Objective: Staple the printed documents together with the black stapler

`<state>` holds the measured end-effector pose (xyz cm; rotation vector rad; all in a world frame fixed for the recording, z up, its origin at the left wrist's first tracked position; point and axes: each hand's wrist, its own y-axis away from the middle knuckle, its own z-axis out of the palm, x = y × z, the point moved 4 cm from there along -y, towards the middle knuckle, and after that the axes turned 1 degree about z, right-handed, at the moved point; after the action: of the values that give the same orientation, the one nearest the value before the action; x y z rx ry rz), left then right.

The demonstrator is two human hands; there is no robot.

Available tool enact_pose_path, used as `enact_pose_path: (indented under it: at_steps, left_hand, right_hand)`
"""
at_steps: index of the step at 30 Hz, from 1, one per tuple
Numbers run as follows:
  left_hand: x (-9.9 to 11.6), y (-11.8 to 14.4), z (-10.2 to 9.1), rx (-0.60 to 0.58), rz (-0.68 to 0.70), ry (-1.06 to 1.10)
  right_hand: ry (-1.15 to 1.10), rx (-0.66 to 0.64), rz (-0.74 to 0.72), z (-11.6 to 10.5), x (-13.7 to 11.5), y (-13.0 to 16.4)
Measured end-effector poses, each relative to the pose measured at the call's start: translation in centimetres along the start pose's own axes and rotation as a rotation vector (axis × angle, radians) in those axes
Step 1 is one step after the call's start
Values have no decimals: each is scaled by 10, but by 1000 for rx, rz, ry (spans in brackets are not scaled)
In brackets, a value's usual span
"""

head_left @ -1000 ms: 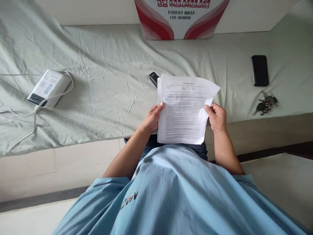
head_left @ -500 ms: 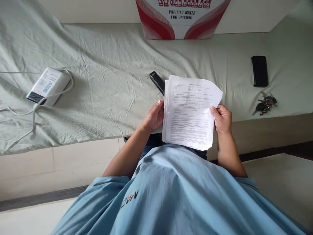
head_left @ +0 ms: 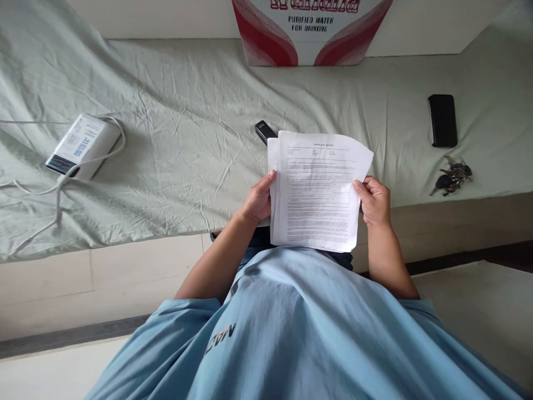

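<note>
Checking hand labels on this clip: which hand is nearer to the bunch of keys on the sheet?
Right. The right hand grips the papers' right edge, with the keys further to its right. The left hand holds the opposite edge, farther away.

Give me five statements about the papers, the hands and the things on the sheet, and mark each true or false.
1. Both hands hold the stack of papers. True: the left hand grips its left edge, the right hand its right edge.
2. The black phone lies under the papers. False: it lies apart, far to the right on the sheet.
3. The keys lie nearer the person than the phone. True.
4. The white box sits right of the papers. False: it is on the left, with a cable.
5. The papers are blank. False: printed text covers the top page.
</note>
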<state>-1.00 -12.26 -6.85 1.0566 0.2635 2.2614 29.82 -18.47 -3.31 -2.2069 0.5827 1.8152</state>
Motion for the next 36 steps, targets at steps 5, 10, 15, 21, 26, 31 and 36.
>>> enact_pose_path:
  at_steps: [5,10,15,21,26,31,36]
  left_hand:
    - [4,0,-1,29,12,29]
    - [7,-1,-3,37,41,16]
    - [5,-1,-6,23,22,-1]
    - [4,0,-1,17,21,2]
    - [6,3,4,3,19,19]
    - [5,3,5,-19,-22,31]
    - [5,4,4,-15,-23,31]
  right_hand:
    - [-46,59,18,-19,8,-3]
    - [-86,43,-24,-37,3,-9]
    - [-78,6,-42,-35,-2,-14]
    - [-52,-90,14,-5,-4,-16]
    - [-42,-140,33,11,-13,-20]
    - [4,-174,7,15,-20,-26]
    - [20,-206,-18,21,-27,-29]
